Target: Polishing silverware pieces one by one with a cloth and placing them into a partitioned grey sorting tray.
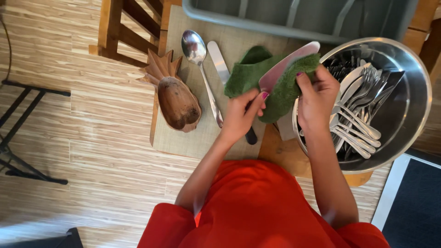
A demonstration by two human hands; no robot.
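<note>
Left hand [242, 112]: fingers closed round the dark handle of a knife [285, 64], thumb laid along it; handle end pokes out below the fist. Blade is broad, flat, pale metal, angled up to the far right, tip reaching past the cloth.

Right hand [317, 94]: fingers curled and pinched on a green cloth [257, 76], pressing it against the blade from the right side. Cloth wraps under and round the blade; part trails left over the mat.

Steel bowl [413, 92], right of hands: holds a heap of forks and spoons [358, 124], lying loose. Right hand sits just over its left rim.

Woven mat [183, 138], centre: carries a large spoon [195, 50] and a flat-bladed utensil [218, 62] side by side, handles pointing near. Left edge of mat: wooden pineapple-shaped dish [177, 98], empty hollow up.

Far: grey tub [294, 18], contents unclear. Far left: wooden chair legs [119, 32]. Floor is light wood planks. Person wears red garment [257, 206].
</note>
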